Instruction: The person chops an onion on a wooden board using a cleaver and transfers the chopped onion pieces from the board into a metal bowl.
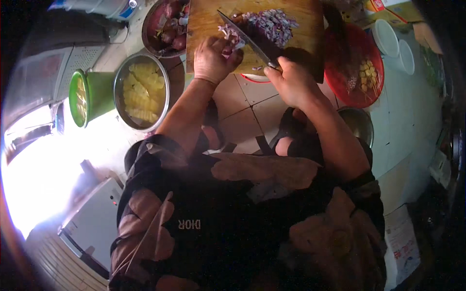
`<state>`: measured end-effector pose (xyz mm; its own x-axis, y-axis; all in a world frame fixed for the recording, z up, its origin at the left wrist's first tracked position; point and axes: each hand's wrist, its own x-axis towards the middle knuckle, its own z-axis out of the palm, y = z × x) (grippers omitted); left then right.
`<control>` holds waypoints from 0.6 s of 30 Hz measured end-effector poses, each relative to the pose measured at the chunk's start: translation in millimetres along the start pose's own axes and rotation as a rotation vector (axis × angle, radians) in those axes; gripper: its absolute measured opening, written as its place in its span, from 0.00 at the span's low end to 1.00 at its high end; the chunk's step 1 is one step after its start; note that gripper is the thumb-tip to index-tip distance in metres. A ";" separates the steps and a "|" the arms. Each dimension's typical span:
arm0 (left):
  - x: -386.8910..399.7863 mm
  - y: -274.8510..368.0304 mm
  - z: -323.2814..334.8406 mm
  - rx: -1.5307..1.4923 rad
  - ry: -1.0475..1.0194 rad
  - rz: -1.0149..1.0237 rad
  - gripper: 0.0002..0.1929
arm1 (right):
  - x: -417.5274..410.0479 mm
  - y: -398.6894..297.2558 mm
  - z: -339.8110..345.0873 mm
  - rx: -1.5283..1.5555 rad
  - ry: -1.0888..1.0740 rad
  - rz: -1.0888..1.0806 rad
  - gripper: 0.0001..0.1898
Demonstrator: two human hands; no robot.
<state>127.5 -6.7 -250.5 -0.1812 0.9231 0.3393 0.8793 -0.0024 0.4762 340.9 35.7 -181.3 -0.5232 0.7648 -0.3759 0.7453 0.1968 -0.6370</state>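
A thick wooden cutting board point(202, 22) lies before me, its far side cut off by the top of the view. My left hand point(214, 60) is on its left part, fingers curled around a piece of red onion point(227, 51), which they partly cover. In my right hand point(293, 78) is the handle of a kitchen knife point(247, 39). The dark blade slants up and left across the board, close to the fingers of my left hand. Finely diced red onion point(275, 27) lies heaped beyond the blade, and some cut bits point(229, 32) lie on its left side.
Left of the board are a bowl point(145, 34) of whole red onions, a metal basin point(168, 89) of yellowish slices in liquid, and a green bucket point(103, 85). A red basin point(340, 85) with yellow skewered pieces, white tubs point(386, 38) and a metal bowl point(358, 122) stand right.
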 end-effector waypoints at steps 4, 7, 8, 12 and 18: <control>-3.7 1.2 -0.6 0.041 -0.202 -0.204 0.14 | -1.2 -3.0 -0.4 0.072 -0.012 0.008 0.22; -6.3 -1.5 6.7 0.012 -0.170 -0.165 0.13 | -6.0 -3.8 -2.7 0.087 -0.013 -0.073 0.22; -6.0 -3.0 9.8 0.034 -0.176 -0.187 0.13 | -3.8 -0.9 0.0 0.068 -0.041 -0.042 0.22; 0.5 0.0 13.3 0.010 -0.228 -0.236 0.14 | -1.3 1.5 2.1 0.054 -0.052 -0.039 0.21; 7.1 -3.4 16.2 0.061 -0.245 -0.206 0.16 | -2.9 -1.3 3.1 0.080 -0.084 0.003 0.21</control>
<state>130.4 6.1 -262.9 -0.2530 0.9669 0.0321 0.8612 0.2099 0.4630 340.1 31.3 -181.4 -0.5562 0.7106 -0.4310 0.7134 0.1422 -0.6862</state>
